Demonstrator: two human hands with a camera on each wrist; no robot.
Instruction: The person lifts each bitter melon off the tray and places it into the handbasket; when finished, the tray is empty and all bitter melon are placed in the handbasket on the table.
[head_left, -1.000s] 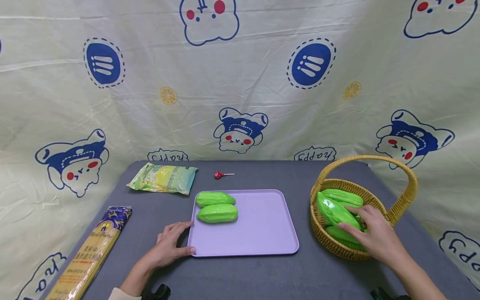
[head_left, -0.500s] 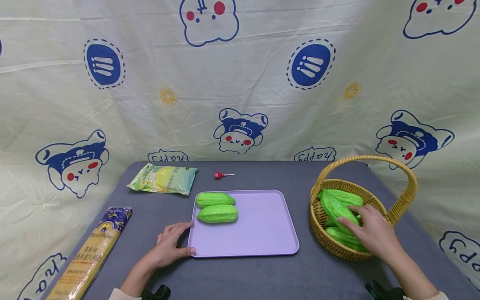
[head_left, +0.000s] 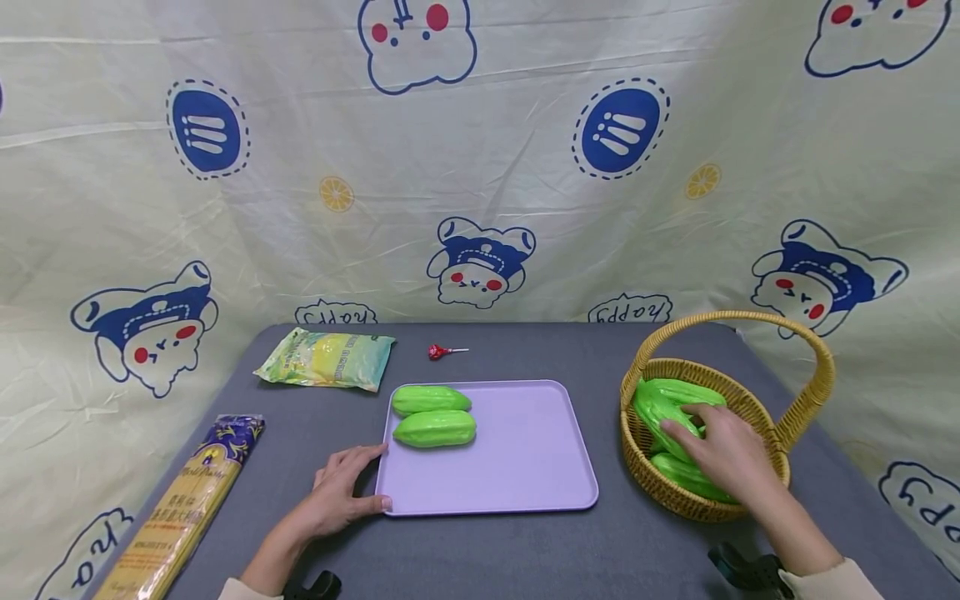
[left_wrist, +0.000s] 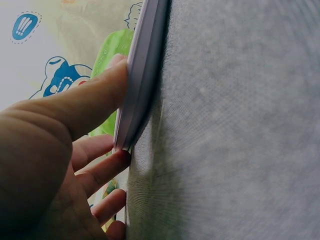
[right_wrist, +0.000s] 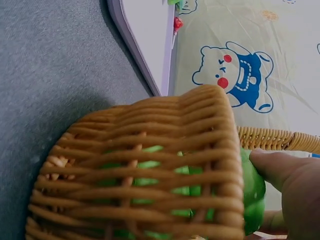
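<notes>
My right hand (head_left: pixel 723 446) is inside the wicker basket (head_left: pixel 637 479), its thumb and fingers gripping a glossy green ridged gourd (head_left: pixel 663 410). In the right wrist view, the thumb (right_wrist: pixel 280 167) presses that green surface just past the basket's rim; most of the other fingers are hidden. More such gourds (head_left: pixel 686 477) lie around it in the basket. My left hand (head_left: pixel 337 492) touches the left edge of the lilac tray (head_left: pixel 517 467), thumb near the front corner and fingertips farther back. Two matching gourds (head_left: pixel 435 428) lie side by side on the tray's left part.
Behind the tray are a yellow-green plastic packet (head_left: pixel 326 357) and a small red-headed item with a thin stick (head_left: pixel 442 352). A long noodle-like package (head_left: pixel 183 508) lies at the left table edge. The basket's tall handle (head_left: pixel 750 317) arches above its far side.
My right hand has shifted slightly left within the basket, and the gourd under its fingers has turned and moved a little. The left hand, tray and its two gourds stay put.
</notes>
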